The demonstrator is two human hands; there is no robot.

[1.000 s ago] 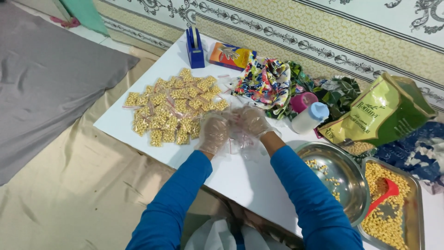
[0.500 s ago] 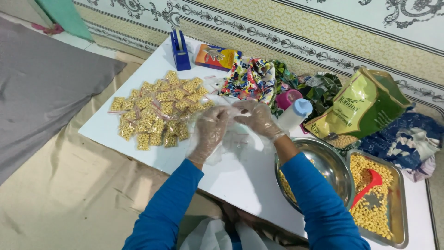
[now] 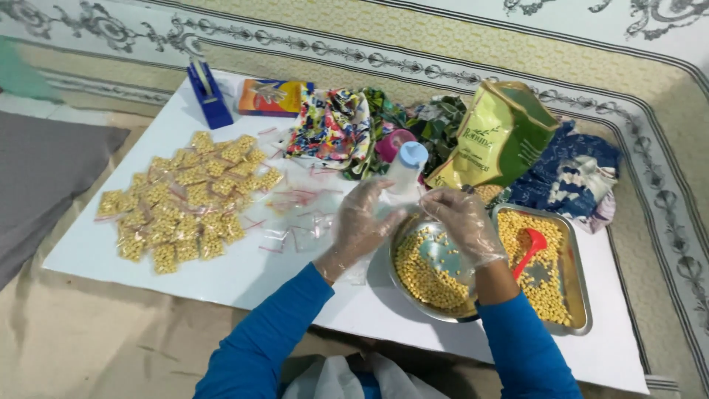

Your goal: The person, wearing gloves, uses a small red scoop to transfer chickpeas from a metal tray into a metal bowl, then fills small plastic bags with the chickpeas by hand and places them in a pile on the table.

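Here, a small clear plastic bag (image 3: 384, 214), hard to make out, sits between both gloved hands at the near rim of the round steel bowl (image 3: 413, 295) of yellow beans. The left hand (image 3: 362, 222) curls its fingers on it; the right hand (image 3: 461, 218) pinches above the bowl. Filled packets (image 3: 185, 203) lie well left on the white board (image 3: 244, 273).

Clear, crinkly plastic gloves cover both hands; long bright blue sleeves cover both arms.
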